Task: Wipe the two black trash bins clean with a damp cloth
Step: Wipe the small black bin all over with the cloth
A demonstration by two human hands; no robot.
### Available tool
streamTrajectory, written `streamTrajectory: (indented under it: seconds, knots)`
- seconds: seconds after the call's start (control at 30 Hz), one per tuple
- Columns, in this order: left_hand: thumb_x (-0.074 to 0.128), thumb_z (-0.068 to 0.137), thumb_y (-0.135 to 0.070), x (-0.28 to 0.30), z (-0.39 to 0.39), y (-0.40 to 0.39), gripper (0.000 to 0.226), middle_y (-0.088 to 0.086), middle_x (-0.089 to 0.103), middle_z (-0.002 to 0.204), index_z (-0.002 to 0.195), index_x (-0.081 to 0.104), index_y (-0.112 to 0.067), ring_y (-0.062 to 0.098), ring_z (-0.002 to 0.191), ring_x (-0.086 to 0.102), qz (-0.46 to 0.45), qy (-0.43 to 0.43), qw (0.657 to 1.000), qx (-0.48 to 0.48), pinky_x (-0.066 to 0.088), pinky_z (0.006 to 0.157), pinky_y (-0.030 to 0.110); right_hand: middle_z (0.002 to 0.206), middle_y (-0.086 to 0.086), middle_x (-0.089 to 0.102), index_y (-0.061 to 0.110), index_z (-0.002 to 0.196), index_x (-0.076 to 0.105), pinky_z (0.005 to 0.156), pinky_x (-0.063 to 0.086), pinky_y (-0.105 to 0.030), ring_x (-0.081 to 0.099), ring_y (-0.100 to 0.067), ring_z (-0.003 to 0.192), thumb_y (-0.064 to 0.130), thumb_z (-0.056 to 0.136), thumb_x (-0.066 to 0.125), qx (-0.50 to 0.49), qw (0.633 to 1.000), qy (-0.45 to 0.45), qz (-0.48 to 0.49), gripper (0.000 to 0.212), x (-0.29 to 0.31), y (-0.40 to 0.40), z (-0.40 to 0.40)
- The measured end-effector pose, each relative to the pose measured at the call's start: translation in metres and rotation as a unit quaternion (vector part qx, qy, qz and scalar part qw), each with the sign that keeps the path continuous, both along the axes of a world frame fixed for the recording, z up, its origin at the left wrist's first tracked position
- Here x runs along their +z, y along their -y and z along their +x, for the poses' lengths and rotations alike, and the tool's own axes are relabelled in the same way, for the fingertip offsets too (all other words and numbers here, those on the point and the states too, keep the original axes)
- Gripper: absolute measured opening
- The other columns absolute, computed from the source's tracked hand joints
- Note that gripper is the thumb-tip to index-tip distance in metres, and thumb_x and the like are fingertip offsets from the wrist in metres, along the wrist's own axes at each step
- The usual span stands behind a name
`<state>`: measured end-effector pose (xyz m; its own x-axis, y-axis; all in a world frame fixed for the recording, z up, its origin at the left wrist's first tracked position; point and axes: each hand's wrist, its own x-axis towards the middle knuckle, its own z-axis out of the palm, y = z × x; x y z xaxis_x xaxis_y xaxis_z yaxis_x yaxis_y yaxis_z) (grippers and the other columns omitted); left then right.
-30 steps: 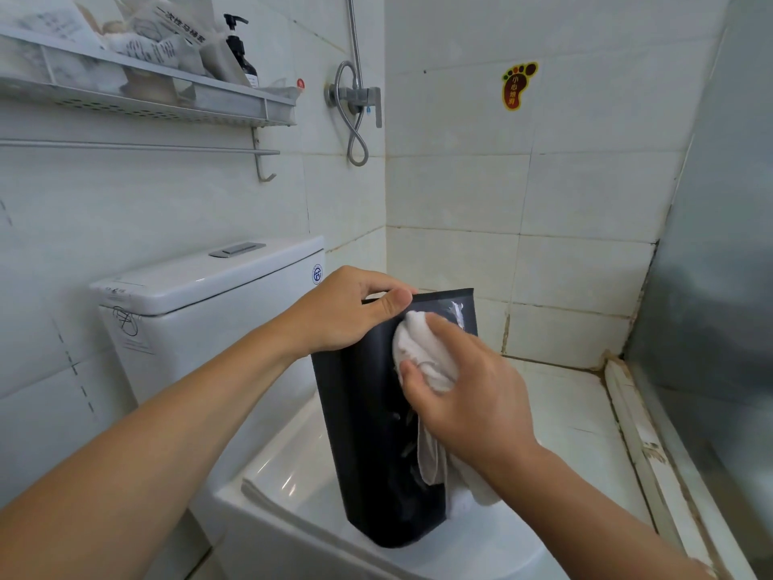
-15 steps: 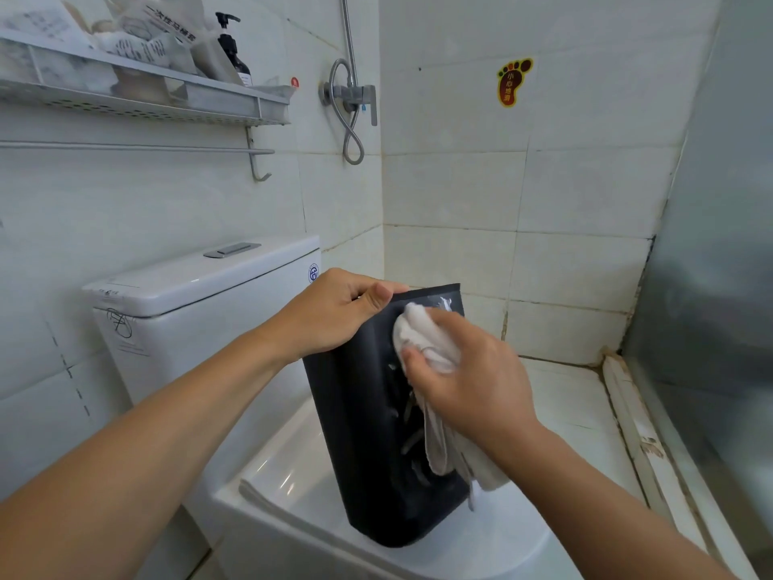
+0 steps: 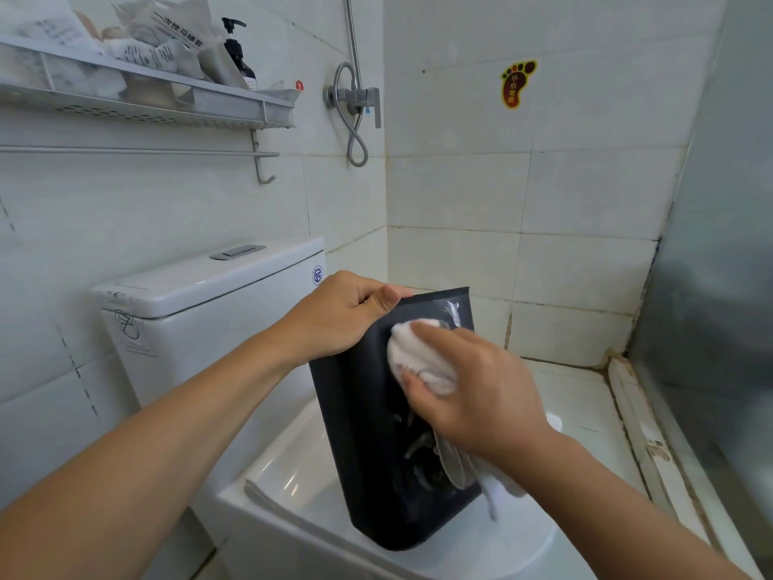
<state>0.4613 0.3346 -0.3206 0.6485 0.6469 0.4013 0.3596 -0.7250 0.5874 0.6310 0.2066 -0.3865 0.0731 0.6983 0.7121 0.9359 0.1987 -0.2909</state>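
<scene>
One black trash bin (image 3: pixel 368 445) stands tilted on the closed white toilet lid (image 3: pixel 293 491). My left hand (image 3: pixel 339 316) grips its top left rim, thumb on the upper edge. My right hand (image 3: pixel 472 391) holds a bunched white cloth (image 3: pixel 412 357) and presses it against the upper part of the bin's front face. A tail of the cloth hangs down past the bin's lower right corner. Wet streaks show on the black surface below the cloth. No second bin is in view.
The toilet cistern (image 3: pixel 200 311) stands behind on the left. Above it a wall shelf (image 3: pixel 146 98) carries packets and a pump bottle, with a towel bar below. A shower valve and hose (image 3: pixel 355 106) hang at the corner. A frosted glass panel (image 3: pixel 719 265) closes the right side.
My right hand has rubbed the cloth over the bin's upper front face and shifted slightly right. The bin has turned a little under my left hand's grip.
</scene>
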Motion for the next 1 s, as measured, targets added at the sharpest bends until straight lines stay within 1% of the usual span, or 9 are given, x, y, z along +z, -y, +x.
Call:
streamTrajectory:
  seconds: [0.1, 0.2, 0.3, 0.43, 0.53, 0.67, 0.77, 0.87, 1.0]
  knots:
    - [0.041, 0.094, -0.061, 0.0, -0.002, 0.001, 0.049, -0.049, 0.062, 0.098, 0.124, 0.073, -0.038, -0.029, 0.109, 0.054, 0.002, 0.002, 1.0, 0.001, 0.04, 0.094, 0.001, 0.081, 0.01, 0.059, 0.046, 0.128, 0.056, 0.056, 0.052, -0.036, 0.061, -0.017, 0.068, 0.062, 0.084, 0.058, 0.035, 0.999, 0.032, -0.023, 0.047, -0.005, 0.009, 0.0]
    - [0.041, 0.093, -0.062, 0.003, 0.004, 0.001, 0.059, -0.041, 0.064, 0.106, 0.129, 0.074, -0.029, -0.032, 0.103, 0.053, 0.016, 0.005, 1.0, -0.008, 0.039, 0.09, -0.001, 0.089, 0.009, 0.063, 0.048, 0.132, 0.057, 0.062, 0.052, -0.035, 0.064, -0.02, 0.077, 0.06, 0.09, 0.058, -0.045, 0.999, -0.019, -0.023, 0.044, 0.006, -0.007, 0.01]
    - [0.042, 0.092, -0.063, 0.003, 0.008, 0.0, 0.052, -0.034, 0.064, 0.115, 0.124, 0.073, -0.037, -0.032, 0.105, 0.052, 0.021, -0.005, 1.0, -0.011, 0.039, 0.093, 0.0, 0.086, 0.009, 0.061, 0.044, 0.127, 0.059, 0.057, 0.048, -0.033, 0.062, -0.02, 0.071, 0.059, 0.09, 0.057, -0.05, 0.999, -0.001, -0.009, 0.04, 0.009, -0.003, 0.01]
    - [0.043, 0.095, -0.057, 0.004, 0.006, 0.001, 0.033, -0.044, 0.065, 0.101, 0.115, 0.069, -0.05, -0.027, 0.112, 0.054, 0.007, -0.002, 1.0, 0.002, 0.043, 0.096, 0.005, 0.08, 0.011, 0.057, 0.046, 0.126, 0.058, 0.057, 0.047, -0.032, 0.058, -0.015, 0.067, 0.064, 0.087, 0.051, 0.034, 0.997, 0.05, -0.049, 0.044, -0.001, 0.02, -0.001]
    - [0.043, 0.1, -0.049, 0.007, 0.008, 0.007, 0.033, -0.046, 0.063, 0.097, 0.124, 0.064, -0.041, -0.027, 0.111, 0.049, 0.01, -0.002, 1.0, -0.014, 0.041, 0.087, -0.001, 0.091, 0.011, 0.064, 0.046, 0.131, 0.059, 0.063, 0.05, -0.033, 0.063, -0.016, 0.077, 0.061, 0.089, 0.055, -0.017, 1.0, 0.012, -0.024, 0.044, 0.006, 0.005, 0.01]
    - [0.041, 0.091, -0.061, 0.009, 0.014, 0.014, 0.05, -0.054, 0.06, 0.084, 0.125, 0.071, -0.039, -0.03, 0.099, 0.056, 0.024, -0.02, 0.999, -0.028, 0.04, 0.086, 0.0, 0.09, 0.01, 0.065, 0.045, 0.13, 0.061, 0.064, 0.052, -0.034, 0.065, -0.018, 0.079, 0.058, 0.091, 0.058, -0.06, 0.997, -0.04, 0.0, 0.042, 0.018, -0.003, 0.023]
    - [0.042, 0.094, -0.058, 0.007, 0.015, 0.012, 0.05, -0.048, 0.064, 0.096, 0.126, 0.072, -0.035, -0.03, 0.106, 0.055, 0.017, -0.013, 0.999, -0.04, 0.04, 0.091, 0.0, 0.083, 0.009, 0.06, 0.042, 0.126, 0.06, 0.057, 0.051, -0.036, 0.06, -0.016, 0.069, 0.06, 0.09, 0.053, -0.002, 1.0, 0.003, -0.004, 0.042, 0.01, 0.014, 0.01]
    - [0.041, 0.093, -0.062, 0.005, 0.013, 0.013, 0.061, -0.028, 0.067, 0.12, 0.132, 0.072, -0.026, -0.029, 0.111, 0.054, 0.019, -0.005, 0.999, -0.044, 0.038, 0.096, 0.0, 0.084, 0.009, 0.062, 0.043, 0.126, 0.061, 0.061, 0.053, -0.036, 0.061, -0.015, 0.073, 0.061, 0.09, 0.054, 0.0, 1.0, 0.007, -0.016, 0.041, 0.01, 0.012, 0.01]
    - [0.036, 0.092, -0.072, 0.007, 0.015, 0.014, 0.051, -0.027, 0.069, 0.111, 0.122, 0.071, -0.05, -0.025, 0.101, 0.058, 0.032, -0.023, 0.999, -0.028, 0.042, 0.095, 0.006, 0.092, 0.011, 0.068, 0.044, 0.128, 0.061, 0.067, 0.053, -0.033, 0.066, -0.016, 0.083, 0.059, 0.091, 0.054, -0.062, 0.997, -0.055, -0.008, 0.04, 0.019, -0.003, 0.025]
